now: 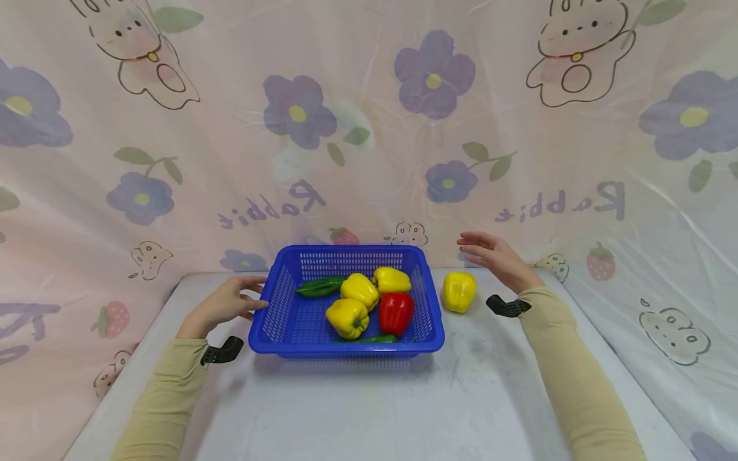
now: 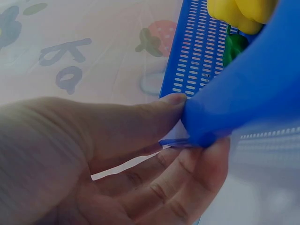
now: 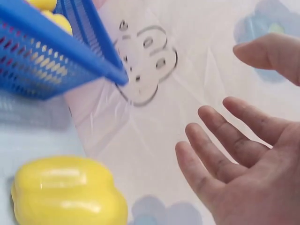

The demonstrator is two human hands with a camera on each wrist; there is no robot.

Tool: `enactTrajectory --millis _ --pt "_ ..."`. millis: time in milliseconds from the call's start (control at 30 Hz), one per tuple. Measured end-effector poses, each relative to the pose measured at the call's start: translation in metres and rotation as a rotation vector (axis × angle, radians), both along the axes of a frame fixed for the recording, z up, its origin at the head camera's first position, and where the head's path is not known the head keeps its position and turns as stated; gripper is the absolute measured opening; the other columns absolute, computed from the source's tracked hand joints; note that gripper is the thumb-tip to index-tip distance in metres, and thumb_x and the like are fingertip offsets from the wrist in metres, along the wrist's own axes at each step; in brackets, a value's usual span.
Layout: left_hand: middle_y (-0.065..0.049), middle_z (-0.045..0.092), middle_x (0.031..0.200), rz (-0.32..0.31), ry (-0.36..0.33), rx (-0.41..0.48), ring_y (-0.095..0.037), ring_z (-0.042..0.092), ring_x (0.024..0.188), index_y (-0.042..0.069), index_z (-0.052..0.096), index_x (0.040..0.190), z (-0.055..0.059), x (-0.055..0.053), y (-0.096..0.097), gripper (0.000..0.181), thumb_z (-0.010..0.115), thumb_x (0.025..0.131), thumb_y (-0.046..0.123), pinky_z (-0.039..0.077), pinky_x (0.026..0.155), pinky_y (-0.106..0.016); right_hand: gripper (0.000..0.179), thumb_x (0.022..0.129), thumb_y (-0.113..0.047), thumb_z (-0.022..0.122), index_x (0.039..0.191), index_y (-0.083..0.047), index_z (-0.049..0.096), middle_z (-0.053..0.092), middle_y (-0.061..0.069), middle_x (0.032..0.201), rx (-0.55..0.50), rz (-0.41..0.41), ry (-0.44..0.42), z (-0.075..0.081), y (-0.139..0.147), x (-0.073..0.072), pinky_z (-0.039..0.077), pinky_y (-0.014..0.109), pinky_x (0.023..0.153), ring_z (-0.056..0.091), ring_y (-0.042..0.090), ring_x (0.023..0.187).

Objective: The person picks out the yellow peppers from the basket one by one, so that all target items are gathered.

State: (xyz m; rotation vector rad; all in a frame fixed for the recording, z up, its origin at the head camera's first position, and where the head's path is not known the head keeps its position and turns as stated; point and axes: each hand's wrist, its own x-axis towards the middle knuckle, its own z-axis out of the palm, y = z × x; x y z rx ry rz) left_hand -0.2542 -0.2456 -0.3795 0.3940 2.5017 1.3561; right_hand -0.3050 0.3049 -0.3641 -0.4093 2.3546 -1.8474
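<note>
A blue plastic basket (image 1: 346,349) with slotted walls stands on the table. At its left edge my left hand (image 1: 227,301) holds the rim, thumb on top and fingers beneath in the left wrist view. Inside lie yellow bell peppers (image 1: 360,291), a red bell pepper (image 1: 396,314), a dark green pepper (image 1: 320,287) and another long green one (image 1: 375,339), partly hidden by the front rim. One more yellow bell pepper (image 1: 459,292) lies outside, right of the basket. My right hand (image 1: 496,257) hovers above and beyond that pepper, fingers spread and apart from it, holding nothing.
The white table (image 1: 357,410) extends in front of the basket. A pale curtain (image 1: 369,173) printed with flowers and rabbits hangs close behind and along both sides. Black wrist devices (image 1: 223,351) sit on both sleeves.
</note>
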Motion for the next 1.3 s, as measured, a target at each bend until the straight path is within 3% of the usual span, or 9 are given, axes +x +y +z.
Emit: enactTrajectory --millis 233,467,633,867,1000,1100,1300 --pt "-0.032 0.047 0.125 0.015 -0.004 -0.002 -0.028 0.065 0.088 -0.012 0.033 0.141 -0.001 -0.001 0.000 0.061 0.065 0.091 0.005 0.057 0.071 -0.040 0.057 0.098 -0.020 0.056 0.143 0.005 0.032 0.039 0.027 0.140 0.011 0.050 0.040 0.011 -0.026 0.003 0.039 0.039 0.104 0.047 0.028 0.123" --pt "-0.033 0.047 0.125 0.015 -0.006 0.008 -0.028 0.065 0.088 -0.013 0.033 0.140 -0.001 0.000 0.001 0.063 0.065 0.090 0.006 0.057 0.070 -0.039 0.056 0.095 -0.021 0.061 0.142 -0.002 0.038 0.045 0.019 0.138 0.056 0.084 0.044 0.016 -0.055 0.004 0.039 0.044 0.103 0.045 0.035 0.125" --pt "-0.034 0.046 0.125 0.013 -0.010 0.030 -0.028 0.065 0.088 -0.013 0.032 0.140 -0.002 0.000 0.000 0.064 0.066 0.090 0.007 0.057 0.070 -0.039 0.053 0.093 -0.023 0.063 0.139 -0.004 0.043 0.046 0.022 0.137 0.064 0.122 0.064 0.019 -0.077 0.007 0.038 0.049 0.103 0.046 0.038 0.124" --pt "-0.030 0.050 0.121 0.034 -0.007 0.048 -0.026 0.065 0.085 -0.011 0.034 0.140 -0.005 -0.002 -0.002 0.062 0.066 0.091 0.010 0.057 0.069 -0.040 0.052 0.093 -0.018 0.063 0.139 -0.002 0.043 0.049 0.019 0.135 0.049 0.177 0.040 0.020 -0.107 0.009 0.039 0.051 0.101 0.051 0.033 0.120" --pt "-0.029 0.051 0.119 0.047 -0.002 0.048 -0.025 0.065 0.084 -0.010 0.034 0.140 -0.007 -0.003 -0.002 0.062 0.067 0.090 0.010 0.057 0.068 -0.040 0.049 0.093 -0.015 0.063 0.137 -0.004 0.046 0.051 0.019 0.132 0.094 0.198 0.039 0.021 -0.124 0.012 0.043 0.048 0.098 0.050 0.034 0.119" --pt "-0.030 0.051 0.119 0.047 0.002 0.051 -0.026 0.065 0.084 -0.011 0.034 0.139 -0.008 -0.004 -0.001 0.062 0.067 0.090 0.009 0.057 0.068 -0.040 0.046 0.093 -0.018 0.064 0.135 -0.008 0.049 0.055 0.014 0.127 0.120 0.219 0.038 0.021 -0.133 0.014 0.045 0.044 0.096 0.051 0.029 0.118" --pt "-0.030 0.051 0.118 0.047 0.003 0.050 -0.025 0.065 0.083 -0.011 0.034 0.139 -0.007 -0.003 -0.001 0.063 0.067 0.089 0.009 0.057 0.067 -0.040 0.049 0.091 -0.025 0.067 0.134 -0.008 0.050 0.055 0.017 0.127 0.134 0.260 0.027 0.013 -0.148 0.013 0.047 0.042 0.095 0.055 0.026 0.113"
